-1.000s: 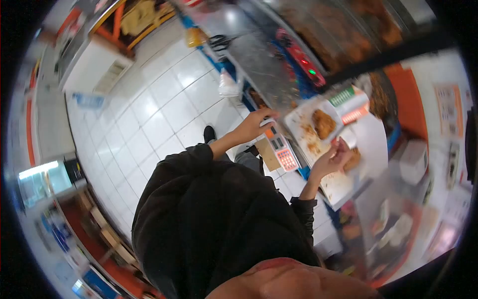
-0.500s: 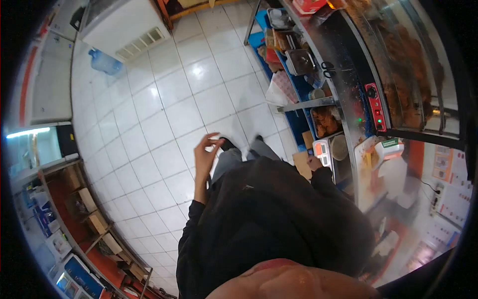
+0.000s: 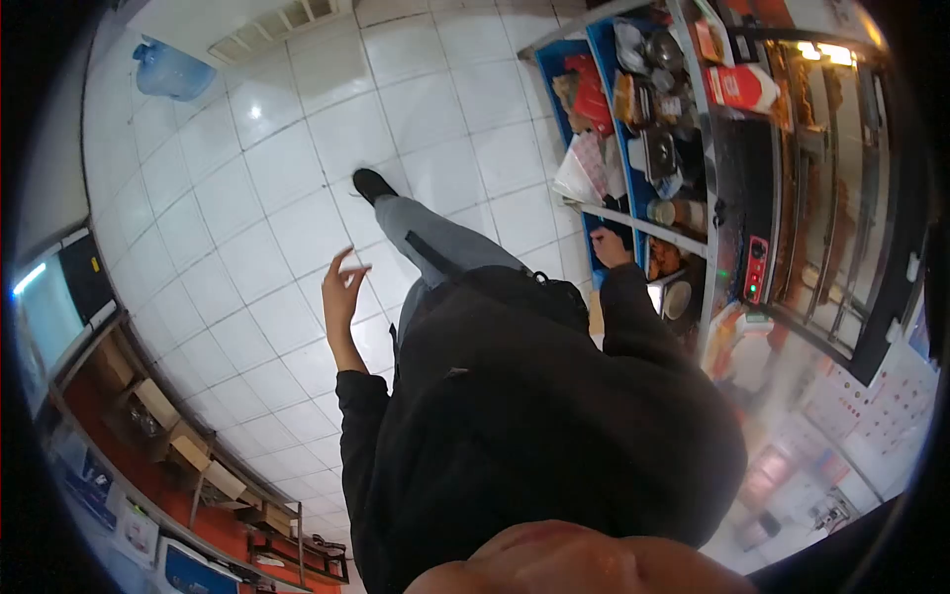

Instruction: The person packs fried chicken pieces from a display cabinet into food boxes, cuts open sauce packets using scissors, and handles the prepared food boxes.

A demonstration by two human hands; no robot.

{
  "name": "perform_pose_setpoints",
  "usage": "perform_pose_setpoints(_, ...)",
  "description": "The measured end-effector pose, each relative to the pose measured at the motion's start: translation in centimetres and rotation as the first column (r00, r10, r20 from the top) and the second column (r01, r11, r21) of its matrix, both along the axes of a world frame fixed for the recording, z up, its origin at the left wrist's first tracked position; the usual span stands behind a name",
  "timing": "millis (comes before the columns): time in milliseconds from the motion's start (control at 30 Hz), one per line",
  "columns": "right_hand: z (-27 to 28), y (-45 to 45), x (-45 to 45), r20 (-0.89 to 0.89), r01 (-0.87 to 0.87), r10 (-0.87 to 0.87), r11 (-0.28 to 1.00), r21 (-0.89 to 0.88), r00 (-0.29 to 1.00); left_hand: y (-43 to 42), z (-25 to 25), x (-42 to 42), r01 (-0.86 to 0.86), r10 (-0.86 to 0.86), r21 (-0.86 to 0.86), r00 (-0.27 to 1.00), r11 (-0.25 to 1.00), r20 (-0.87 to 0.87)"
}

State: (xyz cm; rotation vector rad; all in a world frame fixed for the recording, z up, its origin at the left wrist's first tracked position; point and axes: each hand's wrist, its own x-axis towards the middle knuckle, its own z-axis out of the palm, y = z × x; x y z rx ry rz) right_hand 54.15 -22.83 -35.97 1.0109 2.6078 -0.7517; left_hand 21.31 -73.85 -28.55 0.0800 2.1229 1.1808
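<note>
My left hand (image 3: pixel 343 289) hangs over the tiled floor, left of my body, holding nothing. Its thumb and forefinger are bent toward each other with a gap between them. On the other side, my right hand (image 3: pixel 612 247) is beside the blue shelf unit (image 3: pixel 636 186), its fingers loosely curled and apart, with nothing visible in them. Close to it are a tray of brown food (image 3: pixel 663 259) and a glass jar (image 3: pixel 679 213). Red-and-white patterned paper (image 3: pixel 584 168) sticks out of the shelf above that hand.
White floor tiles (image 3: pixel 287 188) stretch ahead, where my dark shoe (image 3: pixel 372 184) steps forward. A blue water jug (image 3: pixel 170 69) stands by a white appliance (image 3: pixel 267 35). On the right is a glass food cabinet (image 3: pixel 821 198) with a red control panel (image 3: pixel 756 269). Wooden-framed shelves (image 3: pixel 188 445) line the left.
My body has stepped forward and the view has shifted. My right hand has left the spot beside the scale and brown cardboard, moving forward along the shelf. My left hand remains raised.
</note>
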Motion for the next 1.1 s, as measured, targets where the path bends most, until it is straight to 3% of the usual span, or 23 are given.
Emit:
perform_pose_setpoints(67,-2.4,-0.5,-12.2,-0.086,-0.412,0.435,0.888,0.204,0.896,-6.5,-4.5,-1.2,-0.172,0.176,-0.069,0.983,0.983,0.056)
perform_pose_setpoints(100,1.5,-4.0,-20.6,0.092,-0.262,0.255,0.963,0.070,0.963,-10.2,-6.9,-1.1,-0.179,0.190,-0.108,0.976,0.978,0.109)
perform_pose_setpoints(167,5.7,-9.1,-34.7,-0.104,-0.391,0.387,0.920,-0.018,0.916,-16.6,-9.9,0.9,-0.364,0.383,-0.163,0.917,0.917,0.108)
perform_pose_setpoints(200,7.6,-11.7,-40.8,-0.137,-0.425,0.421,0.905,-0.002,0.897,-21.3,-13.4,3.3,-0.264,0.235,-0.249,0.962,0.932,-0.139)
perform_pose_setpoints(233,10.2,-14.9,-45.9,-0.189,-0.394,0.372,0.914,-0.095,0.909,-23.3,-11.9,3.4,-0.411,0.460,-0.211,0.825,0.887,0.328)
perform_pose_setpoints(267,13.1,-17.8,-50.3,-0.245,-0.363,0.314,0.913,-0.186,0.917,-25.8,-12.8,4.7,-0.407,0.428,-0.133,0.861,0.904,0.273)
perform_pose_setpoints(333,18.5,-22.8,-55.8,-0.311,-0.377,0.312,0.909,-0.176,0.898,-29.2,-15.7,5.6,-0.580,0.687,-0.406,0.422,0.706,0.592)
perform_pose_setpoints(367,20.2,-25.0,-57.2,-0.352,-0.398,0.317,0.898,-0.187,0.881,-29.7,-16.0,3.7,-0.503,0.618,-0.376,0.503,0.778,0.605)
perform_pose_setpoints(433,21.0,-27.5,-57.4,-0.386,-0.363,0.270,0.912,-0.191,0.882,-31.4,-16.2,0.1,-0.248,0.377,-0.287,0.697,0.925,0.611)
perform_pose_setpoints(467,20.5,-27.6,-56.4,-0.362,-0.255,0.183,0.953,-0.161,0.914,-32.1,-16.9,-2.7,-0.350,0.374,-0.178,0.644,0.920,0.668)
perform_pose_setpoints(500,19.8,-27.3,-55.0,-0.343,-0.158,0.108,0.980,-0.122,0.933,-34.1,-18.8,-5.0,-0.314,0.458,-0.341,0.485,0.886,0.745)
perform_pose_setpoints(567,14.0,-26.0,-47.6,-0.149,-0.103,0.123,0.985,0.136,0.981,-33.2,-16.1,-15.3,-0.357,0.363,-0.119,0.764,0.926,0.533)
perform_pose_setpoints(600,8.7,-24.9,-41.5,-0.116,-0.029,0.057,0.974,0.224,0.992,-34.1,-18.9,-20.0,-0.583,0.477,-0.043,0.618,0.811,0.624)
perform_pose_setpoints(633,8.4,-25.9,-38.0,0.144,0.065,-0.080,0.992,0.104,0.986,-35.6,-20.3,-25.6,-0.430,0.381,0.022,0.821,0.903,0.425)
perform_pose_setpoints(667,8.7,-28.6,-34.8,0.244,0.204,-0.229,0.971,0.124,0.942,-36.2,-20.8,-30.5,-0.247,0.235,0.042,0.952,0.968,0.195)
perform_pose_setpoints(733,6.4,-32.7,-28.1,0.718,0.347,-0.315,0.932,0.110,0.620,-33.4,-12.8,-41.6,-0.168,0.167,0.046,0.986,0.985,0.022)
perform_pose_setpoints(767,4.8,-34.9,-25.4,0.712,0.376,-0.335,0.920,0.108,0.617,-33.0,-10.4,-46.5,-0.055,0.052,-0.049,0.997,0.997,-0.048)
perform_pose_setpoints(867,1.3,-43.3,-21.2,0.943,0.797,-0.231,0.601,-0.057,0.241,-33.8,-7.3,-57.5,-0.012,0.009,-0.037,0.997,0.999,-0.071)
perform_pose_setpoints(967,-0.1,-49.3,-29.3,0.928,0.912,-0.280,0.391,-0.123,0.246,-37.0,-8.5,-65.3,0.007,-0.007,-0.034,1.000,0.999,0.005)
perform_pose_setpoints(1000,0.1,-50.3,-33.9,0.872,0.774,-0.235,0.592,-0.223,0.430,-38.5,-9.1,-67.0,0.016,-0.016,-0.028,1.000,0.999,-0.006)
perform_pose_setpoints(1033,2.6,-51.0,-40.7,0.791,0.315,-0.036,0.928,-0.201,0.611,-40.2,-9.7,-68.7,0.016,-0.013,-0.059,0.999,0.998,0.043)
perform_pose_setpoints(1067,8.5,-51.1,-50.2,0.773,-0.061,0.066,0.997,-0.035,0.631,-41.2,-10.5,-70.0,0.010,-0.001,-0.091,0.995,0.996,0.097)
perform_pose_setpoints(1100,11.2,-51.0,-57.4,0.748,-0.199,0.059,0.975,0.098,0.661,-42.6,-10.3,-70.7,-0.036,0.041,-0.027,0.985,0.999,0.170)
